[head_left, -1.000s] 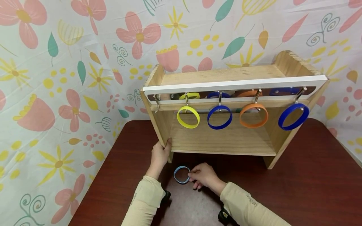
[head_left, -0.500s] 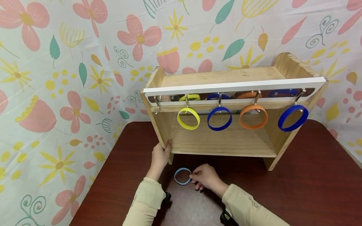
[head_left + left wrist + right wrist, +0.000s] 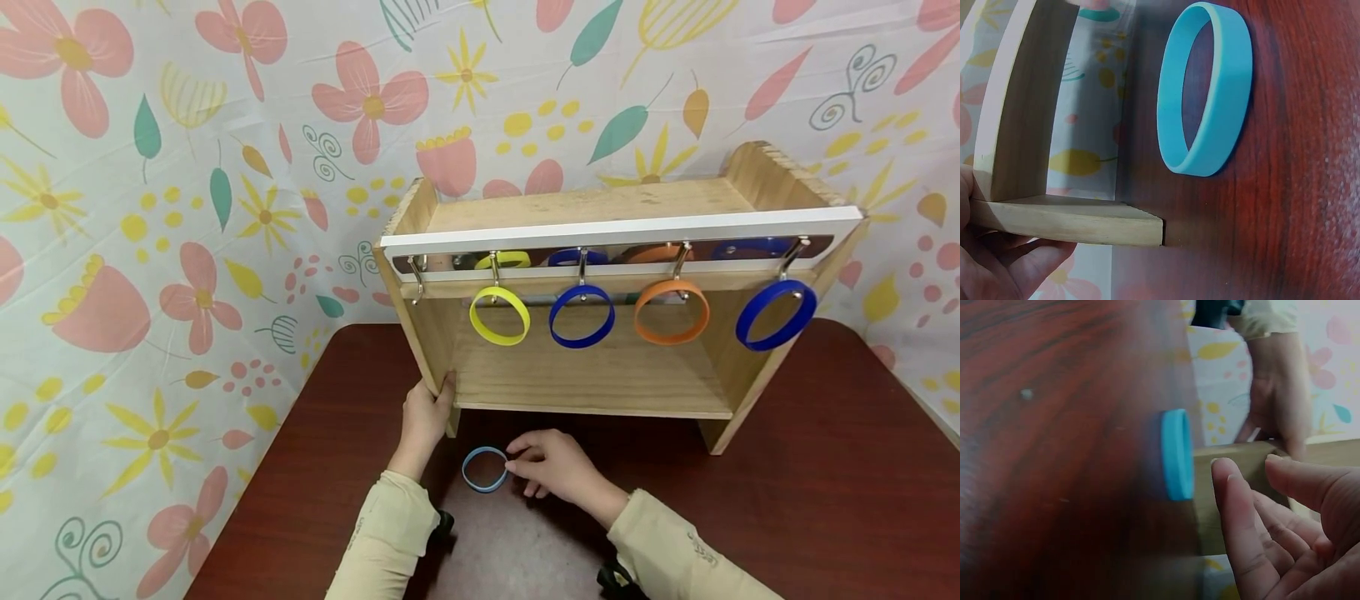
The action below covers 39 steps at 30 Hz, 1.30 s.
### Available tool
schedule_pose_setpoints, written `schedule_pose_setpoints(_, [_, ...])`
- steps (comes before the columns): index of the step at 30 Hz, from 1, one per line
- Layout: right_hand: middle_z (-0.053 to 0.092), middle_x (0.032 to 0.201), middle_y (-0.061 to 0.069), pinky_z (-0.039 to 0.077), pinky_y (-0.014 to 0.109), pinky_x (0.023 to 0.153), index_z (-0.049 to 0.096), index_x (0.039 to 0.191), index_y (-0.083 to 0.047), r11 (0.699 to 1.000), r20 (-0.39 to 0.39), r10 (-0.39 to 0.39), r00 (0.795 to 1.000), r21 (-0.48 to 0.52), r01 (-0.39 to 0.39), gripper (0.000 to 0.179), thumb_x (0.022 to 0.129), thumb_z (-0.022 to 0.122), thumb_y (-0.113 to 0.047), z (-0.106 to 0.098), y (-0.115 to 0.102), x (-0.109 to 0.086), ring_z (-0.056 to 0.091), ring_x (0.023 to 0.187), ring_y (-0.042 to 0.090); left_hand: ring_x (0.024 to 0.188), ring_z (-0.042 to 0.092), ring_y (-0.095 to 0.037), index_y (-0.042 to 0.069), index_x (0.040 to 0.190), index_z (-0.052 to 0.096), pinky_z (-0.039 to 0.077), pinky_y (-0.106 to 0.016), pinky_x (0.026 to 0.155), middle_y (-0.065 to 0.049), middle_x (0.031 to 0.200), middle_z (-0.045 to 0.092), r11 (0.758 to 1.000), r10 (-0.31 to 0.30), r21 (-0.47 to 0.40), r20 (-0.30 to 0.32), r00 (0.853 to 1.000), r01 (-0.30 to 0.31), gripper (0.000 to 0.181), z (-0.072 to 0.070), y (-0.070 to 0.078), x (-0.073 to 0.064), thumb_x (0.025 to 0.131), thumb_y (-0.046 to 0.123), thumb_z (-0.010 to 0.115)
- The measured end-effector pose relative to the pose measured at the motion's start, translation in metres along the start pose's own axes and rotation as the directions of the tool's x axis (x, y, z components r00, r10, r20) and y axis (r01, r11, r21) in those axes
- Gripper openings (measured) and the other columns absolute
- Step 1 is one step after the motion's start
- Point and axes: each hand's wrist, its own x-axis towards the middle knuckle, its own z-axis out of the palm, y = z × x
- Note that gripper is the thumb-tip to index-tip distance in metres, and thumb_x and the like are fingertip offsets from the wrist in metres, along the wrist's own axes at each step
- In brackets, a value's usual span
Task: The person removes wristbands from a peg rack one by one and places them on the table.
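Observation:
A light blue wristband [image 3: 485, 469] lies on the dark red table in front of the wooden shelf [image 3: 592, 358]. In the left wrist view the same wristband [image 3: 1232, 94] rests flat on the wood. My left hand [image 3: 427, 408] grips the lower left side panel of the shelf, thumb on the inner face. Beside the wristband is my right hand [image 3: 558, 467], thumb and index finger parted near its right edge. The right wrist view shows a gap between these fingers [image 3: 1235, 494] and the wristband, with nothing held.
Along the shelf's front runs a rail with metal hooks. On them hang a yellow wristband [image 3: 500, 337], a blue wristband [image 3: 582, 342], an orange wristband [image 3: 672, 336] and another blue wristband [image 3: 776, 337]. The leftmost hook [image 3: 417, 279] bears nothing. A floral cloth [image 3: 285, 167] hangs behind.
The right hand's thumb and index finger have spread and left the light blue wristband's edge, and its wrist has shifted slightly right. The wristband stays on the table; the left hand keeps its grip.

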Motion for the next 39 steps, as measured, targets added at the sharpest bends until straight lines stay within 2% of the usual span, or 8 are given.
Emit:
schedule_pose_setpoints(4, [0.071, 0.095, 0.016, 0.055, 0.034, 0.052, 0.067, 0.114, 0.0, 0.998, -0.017, -0.057, 0.998, -0.019, 0.056, 0.029, 0.09, 0.071, -0.015, -0.008, -0.011, -0.002, 0.065, 0.058, 0.025, 0.071, 0.067, -0.025, 0.006, 0.106, 0.069, 0.054, -0.036, 0.057, -0.014, 0.085, 0.07, 1.0, -0.004, 0.003, -0.001, 1.0, 0.004, 0.028, -0.001, 0.002, 0.0, 0.099, 0.031, 0.059])
schedule_pose_setpoints(9, [0.071, 0.098, 0.01, 0.056, 0.036, 0.055, 0.069, 0.117, -0.008, 0.995, -0.049, -0.095, 0.994, -0.045, 0.093, 0.028, 0.092, 0.07, -0.019, -0.014, -0.025, -0.007, 0.066, 0.061, 0.026, 0.072, 0.068, -0.025, 0.006, 0.11, 0.068, 0.055, -0.036, 0.057, -0.014, 0.088, 0.07, 1.0, -0.017, -0.011, 0.014, 1.0, 0.017, 0.029, -0.001, 0.003, -0.001, 0.099, 0.032, 0.058])
schedule_pose_setpoints(14, [0.072, 0.099, 0.006, 0.055, 0.034, 0.054, 0.07, 0.119, -0.013, 0.982, -0.083, -0.156, 0.984, -0.122, 0.145, 0.028, 0.093, 0.069, -0.023, -0.018, -0.038, -0.01, 0.065, 0.059, 0.016, 0.071, 0.067, -0.024, 0.006, 0.109, 0.068, 0.054, -0.035, 0.057, -0.013, 0.087, 0.07, 1.0, -0.012, -0.007, 0.013, 1.0, 0.012, 0.029, -0.001, 0.002, -0.001, 0.1, 0.032, 0.058])
schedule_pose_setpoints(20, [0.073, 0.096, 0.003, 0.054, 0.028, 0.054, 0.07, 0.12, -0.013, 0.967, -0.131, -0.214, 0.968, -0.168, 0.192, 0.03, 0.092, 0.069, -0.025, -0.02, -0.051, -0.013, 0.064, 0.058, 0.01, 0.069, 0.067, -0.023, 0.006, 0.106, 0.069, 0.054, -0.035, 0.057, -0.012, 0.084, 0.07, 1.0, -0.009, 0.007, 0.005, 1.0, 0.009, 0.029, -0.001, 0.001, -0.001, 0.099, 0.032, 0.058])
schedule_pose_setpoints(28, [0.073, 0.099, 0.004, 0.055, 0.028, 0.058, 0.067, 0.124, -0.008, 0.958, -0.178, -0.271, 0.946, -0.145, 0.247, 0.035, 0.093, 0.069, -0.023, -0.028, -0.067, -0.014, 0.066, 0.064, 0.011, 0.07, 0.067, -0.024, 0.006, 0.107, 0.069, 0.054, -0.036, 0.057, -0.013, 0.085, 0.07, 1.0, -0.001, 0.009, -0.002, 1.0, 0.001, 0.029, 0.0, 0.001, -0.001, 0.099, 0.032, 0.059])
schedule_pose_setpoints(34, [0.073, 0.1, 0.005, 0.056, 0.028, 0.061, 0.067, 0.124, -0.012, 0.953, -0.223, -0.299, 0.928, -0.116, 0.28, 0.032, 0.093, 0.069, -0.022, -0.033, -0.075, -0.016, 0.066, 0.065, 0.01, 0.069, 0.066, -0.023, 0.007, 0.106, 0.069, 0.054, -0.035, 0.056, -0.012, 0.083, 0.07, 1.0, -0.002, 0.012, -0.007, 1.0, 0.002, 0.028, 0.001, 0.0, -0.001, 0.099, 0.032, 0.059])
schedule_pose_setpoints(39, [0.073, 0.101, 0.006, 0.056, 0.03, 0.06, 0.067, 0.124, -0.012, 0.943, -0.264, -0.331, 0.906, -0.098, 0.317, 0.031, 0.093, 0.068, -0.018, -0.036, -0.08, -0.016, 0.067, 0.066, 0.016, 0.069, 0.067, -0.023, 0.007, 0.104, 0.069, 0.054, -0.035, 0.056, -0.012, 0.083, 0.07, 1.0, -0.006, 0.005, -0.009, 1.0, 0.006, 0.027, 0.0, 0.0, -0.002, 0.098, 0.032, 0.059])
